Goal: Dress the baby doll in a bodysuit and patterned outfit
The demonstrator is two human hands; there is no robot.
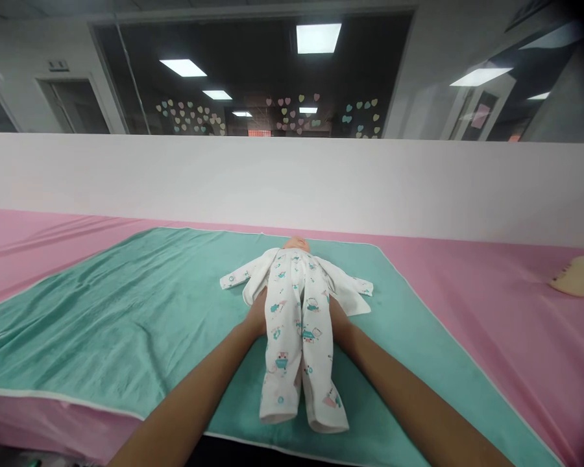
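Note:
A baby doll (296, 243) lies on its back on a green cloth (175, 292), its head towards the far wall. It wears a white printed shirt (353, 285) with sleeves spread to both sides. White printed baby pants (282, 337) cover the doll's front, legs towards me. My left hand (259, 314) reaches in at the left side of the pants, its fingers hidden beneath the fabric. On the opposite side, my right hand (339, 319) is likewise tucked under the pants' edge, fingers out of sight. Whether either hand grips the fabric or the doll cannot be seen.
Under the green cloth is a pink sheet (491, 305) spread over the table. A low white wall (292, 181) runs along the back, with a dark window (253, 71) above. A blurred cream-coloured object (578, 275) is at the far right edge.

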